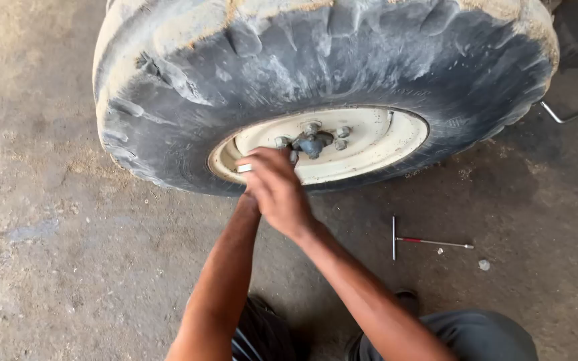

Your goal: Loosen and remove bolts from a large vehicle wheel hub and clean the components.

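Head view, centre frame: I am watching the right hand (277,190) closing around a short silver tool (244,168) at the cream wheel rim (376,144); the left hand (249,199) is lying hidden behind it, grip unclear. Slipping off the lug nuts (310,127) looks the likeliest mishap. The mud-caked tyre (302,67) is filling the upper frame, a T-handle wrench (429,242) lying at lower right.

Hidden and cropped parts around the wheel

The right hand (277,190) covered the left hand, so only a sliver of a small shiny metal tool (244,168) showed, its kind unclear. The large worn black rubber tyre (316,67) was cut by the top edge; a bent grey metal rod (570,113) ran off the right edge.
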